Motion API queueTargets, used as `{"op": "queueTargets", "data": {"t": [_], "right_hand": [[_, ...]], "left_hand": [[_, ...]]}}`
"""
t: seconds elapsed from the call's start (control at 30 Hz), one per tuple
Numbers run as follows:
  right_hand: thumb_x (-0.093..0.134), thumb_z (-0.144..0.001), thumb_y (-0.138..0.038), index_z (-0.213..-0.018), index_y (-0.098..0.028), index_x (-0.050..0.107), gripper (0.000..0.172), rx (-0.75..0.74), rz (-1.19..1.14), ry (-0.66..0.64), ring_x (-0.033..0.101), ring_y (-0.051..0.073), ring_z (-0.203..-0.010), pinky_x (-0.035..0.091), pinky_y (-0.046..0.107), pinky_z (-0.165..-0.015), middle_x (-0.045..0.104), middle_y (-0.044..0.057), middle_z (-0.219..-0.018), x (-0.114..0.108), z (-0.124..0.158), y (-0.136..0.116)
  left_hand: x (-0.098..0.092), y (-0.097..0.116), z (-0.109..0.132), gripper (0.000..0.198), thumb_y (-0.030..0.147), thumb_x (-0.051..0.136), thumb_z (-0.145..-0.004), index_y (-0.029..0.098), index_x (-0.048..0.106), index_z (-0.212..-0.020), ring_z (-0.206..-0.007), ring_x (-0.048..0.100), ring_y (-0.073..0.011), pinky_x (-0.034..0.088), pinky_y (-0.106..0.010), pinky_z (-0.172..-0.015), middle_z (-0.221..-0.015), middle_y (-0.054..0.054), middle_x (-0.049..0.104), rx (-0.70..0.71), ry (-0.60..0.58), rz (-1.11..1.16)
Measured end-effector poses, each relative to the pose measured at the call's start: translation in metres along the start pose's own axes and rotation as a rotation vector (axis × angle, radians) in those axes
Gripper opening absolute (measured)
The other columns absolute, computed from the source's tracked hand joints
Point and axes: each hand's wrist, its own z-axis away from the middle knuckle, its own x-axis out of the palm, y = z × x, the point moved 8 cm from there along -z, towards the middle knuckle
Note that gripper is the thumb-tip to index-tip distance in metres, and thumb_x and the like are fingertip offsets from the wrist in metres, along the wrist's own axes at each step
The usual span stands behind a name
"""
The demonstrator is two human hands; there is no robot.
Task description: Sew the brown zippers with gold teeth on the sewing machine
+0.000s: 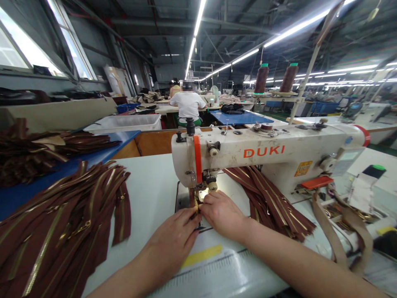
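Note:
A white sewing machine (229, 154) with an orange finger guard stands before me, its lamp lighting the needle area. A brown zipper (194, 198) with a gold-coloured part lies at the presser foot, mostly covered by my fingers. My left hand (172, 234) pinches it from the left, close below the foot. From the other side, my right hand (221, 212) has its fingers closed at the same zipper, near the needle. Its fingertips are partly hidden. A pile of brown zippers (99, 203) with metal teeth spreads to the left. More brown zippers (273, 198) lie behind and right of my right hand.
A yellow tape strip (203, 255) and a printed ruler mark the table's front. At the right are a tray of metal parts (344, 219) and beige straps (356, 236). Two thread cones (262, 78) stand above. A person in white (187, 104) sits ahead.

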Motion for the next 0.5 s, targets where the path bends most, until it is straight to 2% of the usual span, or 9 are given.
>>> {"op": "queueTargets", "data": {"t": [0.23, 0.37, 0.5], "right_hand": [[0.053, -0.088, -0.017, -0.082, -0.016, 0.063, 0.012, 0.014, -0.028, 0.002, 0.049, 0.019, -0.083, 0.036, 0.031, -0.073, 0.061, 0.004, -0.084, -0.002, 0.001, 0.001], [0.053, -0.088, -0.017, -0.083, -0.016, 0.064, 0.012, 0.026, -0.026, -0.001, 0.049, 0.02, -0.082, 0.037, 0.031, -0.073, 0.06, 0.005, -0.083, 0.0, 0.001, 0.002], [0.053, -0.088, -0.018, -0.086, -0.016, 0.064, 0.011, 0.047, -0.012, -0.002, 0.049, 0.02, -0.083, 0.037, 0.031, -0.073, 0.06, 0.005, -0.084, 0.004, 0.001, 0.004]], "left_hand": [[0.008, -0.017, 0.001, 0.037, 0.027, 0.044, -0.09, 0.011, 0.057, -0.121, -0.114, 0.055, -0.0244, 0.047, -0.042, -0.097, -0.124, -0.013, 0.059, -0.097, -0.041, 0.031], [0.01, -0.027, 0.002, 0.038, 0.032, 0.044, -0.092, 0.012, 0.055, -0.122, -0.112, 0.057, -0.0236, 0.049, -0.042, -0.095, -0.123, -0.012, 0.06, -0.119, -0.03, 0.068], [0.009, -0.034, 0.0, 0.034, 0.029, 0.043, -0.092, 0.016, 0.057, -0.119, -0.109, 0.059, -0.022, 0.05, -0.041, -0.093, -0.119, -0.009, 0.063, -0.14, -0.009, 0.115]]}}
